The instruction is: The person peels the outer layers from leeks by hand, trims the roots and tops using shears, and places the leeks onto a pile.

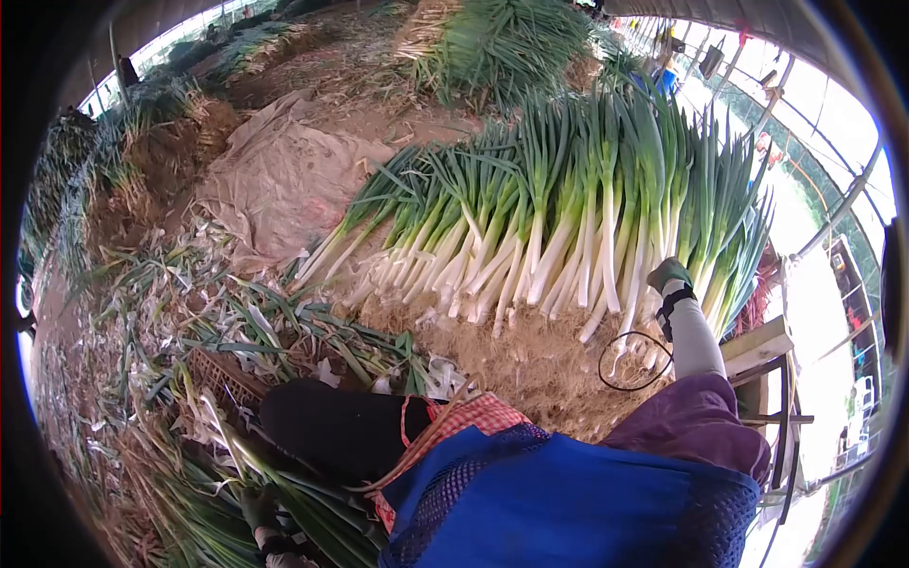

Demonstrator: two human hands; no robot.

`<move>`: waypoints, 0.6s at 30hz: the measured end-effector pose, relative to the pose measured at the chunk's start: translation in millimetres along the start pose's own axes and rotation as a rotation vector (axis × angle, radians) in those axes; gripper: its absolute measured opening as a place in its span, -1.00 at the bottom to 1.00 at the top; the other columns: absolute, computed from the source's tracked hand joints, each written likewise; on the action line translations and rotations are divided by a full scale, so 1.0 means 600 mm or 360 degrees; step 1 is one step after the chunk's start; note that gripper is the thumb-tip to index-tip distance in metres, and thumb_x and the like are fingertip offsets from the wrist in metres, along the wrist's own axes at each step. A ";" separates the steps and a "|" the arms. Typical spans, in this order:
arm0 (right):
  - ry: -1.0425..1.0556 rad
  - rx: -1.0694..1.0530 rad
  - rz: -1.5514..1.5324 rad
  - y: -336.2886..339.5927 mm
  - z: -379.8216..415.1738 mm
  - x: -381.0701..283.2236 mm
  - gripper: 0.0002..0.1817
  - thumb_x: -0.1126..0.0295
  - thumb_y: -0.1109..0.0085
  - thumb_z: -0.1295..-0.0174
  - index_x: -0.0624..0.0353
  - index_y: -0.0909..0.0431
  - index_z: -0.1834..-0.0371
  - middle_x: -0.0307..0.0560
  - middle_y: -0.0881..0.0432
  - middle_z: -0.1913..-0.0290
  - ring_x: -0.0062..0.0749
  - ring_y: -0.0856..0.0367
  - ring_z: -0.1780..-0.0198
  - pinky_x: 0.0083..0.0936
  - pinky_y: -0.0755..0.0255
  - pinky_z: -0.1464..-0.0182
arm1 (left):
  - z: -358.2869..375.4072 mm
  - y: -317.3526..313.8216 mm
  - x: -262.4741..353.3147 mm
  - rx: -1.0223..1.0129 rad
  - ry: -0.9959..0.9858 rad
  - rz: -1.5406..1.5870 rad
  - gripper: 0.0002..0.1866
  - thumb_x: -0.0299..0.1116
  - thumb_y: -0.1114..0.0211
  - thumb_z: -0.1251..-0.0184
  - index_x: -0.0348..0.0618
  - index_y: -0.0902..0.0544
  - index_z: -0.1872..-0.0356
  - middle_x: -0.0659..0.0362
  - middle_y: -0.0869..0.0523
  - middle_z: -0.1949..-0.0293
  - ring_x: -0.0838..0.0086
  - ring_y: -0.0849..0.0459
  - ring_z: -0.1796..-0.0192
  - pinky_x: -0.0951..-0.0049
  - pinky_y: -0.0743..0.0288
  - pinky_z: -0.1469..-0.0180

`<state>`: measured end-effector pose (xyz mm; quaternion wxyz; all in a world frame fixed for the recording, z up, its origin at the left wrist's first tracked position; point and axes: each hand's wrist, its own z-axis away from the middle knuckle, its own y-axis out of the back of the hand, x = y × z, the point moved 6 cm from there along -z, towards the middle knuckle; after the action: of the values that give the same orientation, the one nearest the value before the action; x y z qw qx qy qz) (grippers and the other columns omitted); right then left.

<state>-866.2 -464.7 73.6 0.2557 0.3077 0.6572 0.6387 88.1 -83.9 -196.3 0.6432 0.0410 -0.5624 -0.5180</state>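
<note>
My right hand (pixel 669 275), in a dark glove with a black strap at the wrist, reaches to the right part of a long row of green onions (pixel 530 246). Its fingers are closed around a white stalk among the others there. The onions lie side by side, green tops away from me, shaggy roots toward me. Down at the lower left, my gloved left hand (pixel 259 511) is in shade at a heap of long green leaves (pixel 327 516). A pale stalk (pixel 222 431) slants just above it. Leaves and shadow hide the left fingers, so their grip I cannot tell.
A brown woven basket (pixel 227 376) sits by my dark-clothed leg (pixel 331 426). Peeled leaves litter the ground at left. A crumpled sheet (pixel 294 180) lies beyond, with more onion bundles (pixel 502 47) behind. A wooden ledge on a metal frame (pixel 757 347) stands at right.
</note>
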 end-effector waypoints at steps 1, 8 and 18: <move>0.0061 -0.0070 0.0012 -0.001 -0.016 -0.003 -0.57 0.28 -0.25 0.01 0.26 -0.64 0.06 0.18 -0.68 -0.01 -0.08 -0.68 -0.06 -0.36 -0.53 -0.13 | -0.002 0.003 -0.002 0.0064 -0.0023 -0.0083 -0.67 -0.26 -0.44 -0.01 -0.24 -0.56 0.29 0.11 -0.64 0.41 0.38 -0.60 0.38 0.28 -0.51 0.29; 0.0591 -0.0168 0.0045 0.027 -0.022 -0.080 -0.59 0.18 -0.36 0.11 0.13 -0.70 0.17 0.11 -0.72 0.16 -0.03 -0.72 0.09 -0.30 -0.59 0.03 | 0.028 0.028 0.038 0.0159 -0.0219 -0.0314 -0.63 -0.18 -0.44 0.00 -0.25 -0.58 0.30 0.05 -0.68 0.38 0.28 -0.64 0.34 0.23 -0.53 0.21; 0.0914 0.0023 0.0143 -0.097 -0.156 -0.117 -0.43 -0.17 -0.31 0.00 0.18 -0.71 0.26 0.12 -0.73 0.22 -0.08 -0.70 0.14 -0.24 -0.54 0.08 | 0.006 -0.081 0.033 -0.0151 -0.0241 -0.1280 -0.21 0.17 -0.37 -0.11 -0.31 -0.48 -0.17 -0.26 -0.64 0.00 -0.08 -0.62 -0.09 0.09 -0.52 -0.07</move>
<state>-891.0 -579.5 16.7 0.0284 0.1449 0.6929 0.7058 52.1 -118.4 -212.5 0.3473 0.1896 -0.5227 -0.7551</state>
